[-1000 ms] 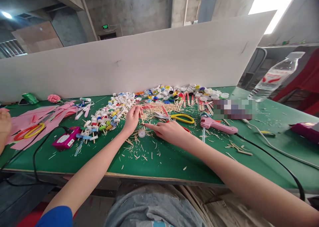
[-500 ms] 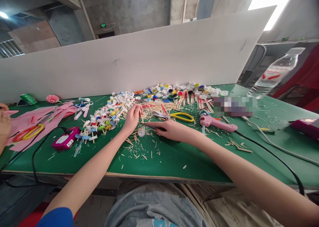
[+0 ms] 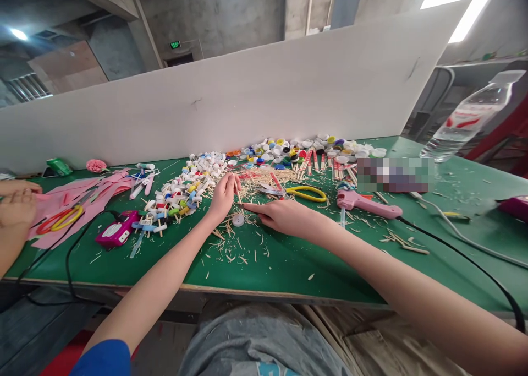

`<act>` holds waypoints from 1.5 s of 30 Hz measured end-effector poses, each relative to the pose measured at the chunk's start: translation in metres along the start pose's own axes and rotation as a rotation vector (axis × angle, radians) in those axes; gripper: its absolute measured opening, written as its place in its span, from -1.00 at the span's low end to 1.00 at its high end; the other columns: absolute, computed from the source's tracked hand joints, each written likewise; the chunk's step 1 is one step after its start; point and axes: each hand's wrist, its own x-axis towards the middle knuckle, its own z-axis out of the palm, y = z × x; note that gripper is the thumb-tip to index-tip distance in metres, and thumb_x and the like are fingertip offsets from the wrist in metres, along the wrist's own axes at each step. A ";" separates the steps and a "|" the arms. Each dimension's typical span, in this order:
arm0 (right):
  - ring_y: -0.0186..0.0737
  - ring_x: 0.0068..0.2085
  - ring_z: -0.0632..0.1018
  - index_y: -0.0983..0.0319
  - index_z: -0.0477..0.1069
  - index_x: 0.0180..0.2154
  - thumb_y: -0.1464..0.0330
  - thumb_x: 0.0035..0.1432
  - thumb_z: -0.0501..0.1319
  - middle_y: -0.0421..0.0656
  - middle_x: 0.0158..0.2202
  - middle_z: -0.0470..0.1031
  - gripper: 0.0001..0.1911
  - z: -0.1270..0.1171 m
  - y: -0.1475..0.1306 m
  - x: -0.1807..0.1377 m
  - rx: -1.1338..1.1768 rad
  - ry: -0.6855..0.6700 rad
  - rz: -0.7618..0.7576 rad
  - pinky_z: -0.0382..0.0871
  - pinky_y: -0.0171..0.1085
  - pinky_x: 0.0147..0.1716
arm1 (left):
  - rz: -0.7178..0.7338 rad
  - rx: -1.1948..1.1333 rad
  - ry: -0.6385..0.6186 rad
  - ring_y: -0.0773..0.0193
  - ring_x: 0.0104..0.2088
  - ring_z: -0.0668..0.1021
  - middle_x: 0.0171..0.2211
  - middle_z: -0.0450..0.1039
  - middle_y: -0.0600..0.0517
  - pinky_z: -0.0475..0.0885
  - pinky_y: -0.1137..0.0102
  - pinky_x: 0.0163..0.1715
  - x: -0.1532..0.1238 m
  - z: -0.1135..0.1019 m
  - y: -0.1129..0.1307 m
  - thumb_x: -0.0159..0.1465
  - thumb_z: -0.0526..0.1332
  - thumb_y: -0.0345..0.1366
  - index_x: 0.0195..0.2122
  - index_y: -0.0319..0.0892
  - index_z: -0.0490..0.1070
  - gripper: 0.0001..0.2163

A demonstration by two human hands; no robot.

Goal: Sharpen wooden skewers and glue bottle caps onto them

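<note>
My left hand pinches a thin wooden stick upright above the green table. My right hand lies just to its right, fingers closed round a small dark tool whose tip points at the stick's base; I cannot make out what the tool is. A white bottle cap sits on the table right under both hands, among wood shavings.
Behind my hands lie a pile of cap-and-stick pieces, loose bottle caps, yellow scissors and a pink glue gun with its cable. Another person's hands work on pink paper at far left. A water bottle stands at right.
My right hand slid slightly left toward the stick and closed on the tool. The view shifted a little; the other person's hands moved further into view at left.
</note>
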 end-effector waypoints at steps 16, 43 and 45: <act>-0.34 -0.51 0.41 0.02 0.16 0.33 0.35 0.33 -0.07 -0.12 -0.38 0.56 -0.44 0.008 0.000 -0.005 0.023 0.003 -0.027 -0.01 -0.32 -0.55 | -0.042 -0.061 0.022 0.31 -0.49 0.31 -0.48 0.25 0.05 0.28 0.35 -0.42 -0.001 0.001 -0.007 0.41 -0.09 0.00 -0.42 -0.09 0.21 -0.64; -0.37 -0.55 0.31 -0.08 0.21 0.29 0.34 0.29 -0.03 -0.17 -0.41 0.51 -0.44 0.000 -0.002 -0.001 0.154 -0.038 0.043 -0.04 -0.33 -0.55 | -0.107 -0.027 0.029 0.34 -0.51 0.29 -0.50 0.23 0.07 0.27 0.39 -0.42 0.000 0.001 -0.004 0.44 -0.13 -0.05 -0.40 -0.10 0.18 -0.65; -0.39 -0.56 0.29 -0.09 0.21 0.29 0.33 0.29 -0.03 -0.18 -0.42 0.50 -0.44 0.000 -0.001 -0.002 0.176 -0.047 0.044 -0.03 -0.34 -0.54 | -0.108 -0.027 0.030 0.34 -0.51 0.29 -0.49 0.23 0.07 0.27 0.39 -0.42 0.000 0.001 -0.006 0.44 -0.14 -0.06 -0.40 -0.10 0.18 -0.66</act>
